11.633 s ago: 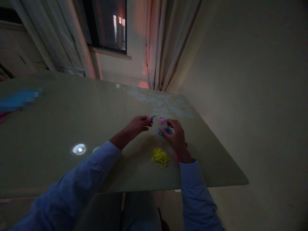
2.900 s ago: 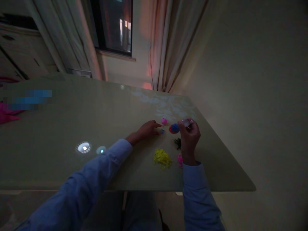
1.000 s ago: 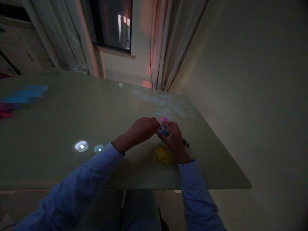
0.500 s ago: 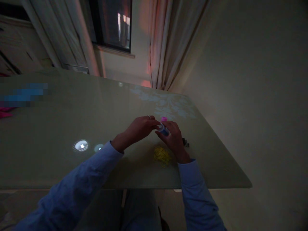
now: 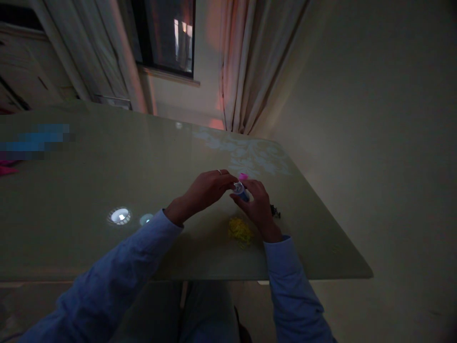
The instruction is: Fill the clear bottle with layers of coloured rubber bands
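My right hand is closed around a small cylindrical container, bluish on its side with a pale, shiny top. The container is tilted, its top toward my left hand. The fingers of my left hand are pressed together at the rim, and whatever they pinch there is too small to make out. Just beyond the container is a small pink object. A loose pile of thin yellow pieces lies on the table nearer to me. Partly behind my right wrist sits a small clump of dark pieces.
The glossy table has a front edge close to my lap and a right edge slanting toward the wall. A blurred blue item and a pink item lie far left. Curtains hang beyond the table.
The fingers of my left hand have shifted slightly at the container's rim, and more of its shiny top shows. My right hand keeps its hold; the piles are unchanged.
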A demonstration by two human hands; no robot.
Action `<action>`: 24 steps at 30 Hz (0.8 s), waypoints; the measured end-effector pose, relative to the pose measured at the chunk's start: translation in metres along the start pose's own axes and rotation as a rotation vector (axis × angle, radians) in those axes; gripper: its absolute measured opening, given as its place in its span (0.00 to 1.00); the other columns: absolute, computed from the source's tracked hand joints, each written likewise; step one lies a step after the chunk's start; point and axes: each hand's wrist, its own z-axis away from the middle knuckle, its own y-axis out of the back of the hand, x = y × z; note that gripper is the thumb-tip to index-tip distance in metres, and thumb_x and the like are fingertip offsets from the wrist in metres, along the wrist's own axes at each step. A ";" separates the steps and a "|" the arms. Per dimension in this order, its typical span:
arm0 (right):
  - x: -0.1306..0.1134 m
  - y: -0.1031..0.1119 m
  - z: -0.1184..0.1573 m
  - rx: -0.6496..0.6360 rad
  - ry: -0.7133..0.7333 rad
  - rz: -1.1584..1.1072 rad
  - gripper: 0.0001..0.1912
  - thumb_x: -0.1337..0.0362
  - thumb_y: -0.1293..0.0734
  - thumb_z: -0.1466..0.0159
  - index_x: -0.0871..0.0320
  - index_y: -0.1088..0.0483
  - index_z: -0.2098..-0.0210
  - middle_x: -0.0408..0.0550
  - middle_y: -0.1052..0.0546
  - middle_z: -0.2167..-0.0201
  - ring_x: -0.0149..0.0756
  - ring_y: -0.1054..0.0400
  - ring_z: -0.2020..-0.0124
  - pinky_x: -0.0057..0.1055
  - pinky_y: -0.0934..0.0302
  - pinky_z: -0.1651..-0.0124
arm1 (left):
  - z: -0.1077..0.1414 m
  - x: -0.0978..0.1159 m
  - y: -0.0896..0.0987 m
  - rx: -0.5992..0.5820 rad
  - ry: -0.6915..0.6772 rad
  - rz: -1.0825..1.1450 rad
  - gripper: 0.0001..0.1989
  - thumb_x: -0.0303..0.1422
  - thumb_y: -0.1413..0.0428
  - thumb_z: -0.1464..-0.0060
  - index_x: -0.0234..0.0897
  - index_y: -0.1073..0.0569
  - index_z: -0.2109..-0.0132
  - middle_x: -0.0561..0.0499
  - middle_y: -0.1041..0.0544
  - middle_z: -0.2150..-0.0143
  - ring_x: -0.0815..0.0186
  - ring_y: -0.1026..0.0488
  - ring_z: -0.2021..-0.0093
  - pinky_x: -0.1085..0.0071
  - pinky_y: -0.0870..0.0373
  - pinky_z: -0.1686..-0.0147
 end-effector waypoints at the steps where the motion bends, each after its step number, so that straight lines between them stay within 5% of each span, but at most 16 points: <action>1: 0.000 0.000 0.000 -0.004 -0.013 -0.010 0.18 0.49 0.30 0.35 0.54 0.26 0.52 0.53 0.20 0.57 0.47 0.27 0.54 0.45 0.32 0.50 | 0.000 0.000 0.000 0.005 0.002 0.010 0.07 0.28 0.43 0.35 0.37 0.19 0.55 0.47 0.17 0.60 0.64 0.21 0.63 0.71 0.29 0.63; 11: -0.006 0.005 -0.002 0.014 -0.231 -0.202 0.22 0.47 0.26 0.40 0.53 0.25 0.52 0.54 0.20 0.55 0.45 0.27 0.55 0.43 0.30 0.52 | 0.001 0.000 0.000 0.070 0.049 0.126 0.08 0.33 0.42 0.35 0.35 0.22 0.52 0.45 0.19 0.57 0.66 0.22 0.64 0.70 0.27 0.61; 20: -0.003 0.003 0.000 0.079 -0.511 -0.506 0.23 0.49 0.25 0.43 0.55 0.23 0.53 0.52 0.19 0.55 0.42 0.26 0.58 0.41 0.31 0.53 | 0.010 -0.006 -0.004 -0.026 0.161 0.361 0.37 0.46 0.32 0.50 0.35 0.33 0.38 0.38 0.24 0.45 0.59 0.24 0.53 0.65 0.26 0.59; 24: -0.007 0.005 -0.003 0.089 -0.562 -0.569 0.22 0.49 0.24 0.44 0.54 0.23 0.54 0.51 0.18 0.57 0.41 0.25 0.60 0.40 0.30 0.55 | 0.015 -0.003 -0.011 -0.110 0.262 0.462 0.36 0.45 0.29 0.54 0.37 0.30 0.41 0.40 0.24 0.46 0.58 0.25 0.51 0.64 0.27 0.57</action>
